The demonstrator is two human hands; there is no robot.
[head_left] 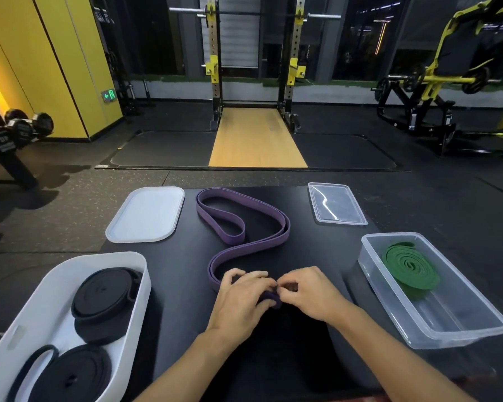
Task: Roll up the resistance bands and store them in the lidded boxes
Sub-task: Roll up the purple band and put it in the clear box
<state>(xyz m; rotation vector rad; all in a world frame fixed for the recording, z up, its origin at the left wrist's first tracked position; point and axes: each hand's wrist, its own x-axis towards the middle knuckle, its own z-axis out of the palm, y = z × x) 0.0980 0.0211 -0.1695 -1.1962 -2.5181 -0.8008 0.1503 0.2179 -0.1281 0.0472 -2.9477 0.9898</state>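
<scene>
A long purple resistance band [262, 227] snakes across the black table [186, 285] in loose loops. Its near end is a small tight coil between my fingers, mostly hidden by them. My left hand [241, 297] and my right hand [308, 294] meet over that coil, both pinching it. A white box [55, 280] at the near left holds two rolled black bands [105, 300]. On the right, a clear box [453, 323] holds a rolled green band [410, 268].
The white lid [145, 216] lies at the far left of the table, the clear lid [336, 204] at the far right. Beyond the table are a squat rack [256, 62], a dumbbell rack [12, 134] and a yellow machine [447, 82].
</scene>
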